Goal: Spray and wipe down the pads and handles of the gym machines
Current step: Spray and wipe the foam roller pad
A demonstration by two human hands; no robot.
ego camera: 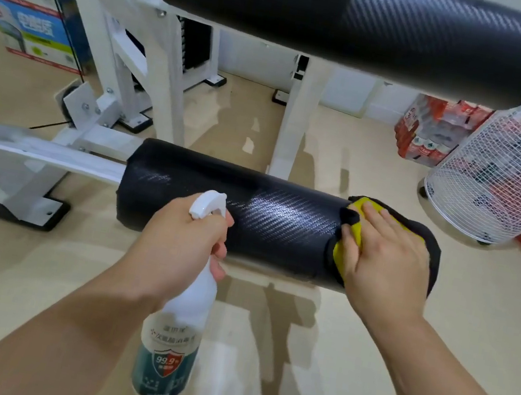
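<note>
- Left hand (181, 242) grips the disinfectant spray bottle (173, 338) by its neck.
- Right hand (386, 263), fingers flat, presses a yellow-and-black cloth (359, 207) onto the roller pad (233, 206) beneath it.

- One head-worn wide-angle view, looking forward and down over the lower pad (250, 209).
- Close in: that pad fills the middle, floor (260, 352) beneath, upper pad (418, 27) along the top.
</note>
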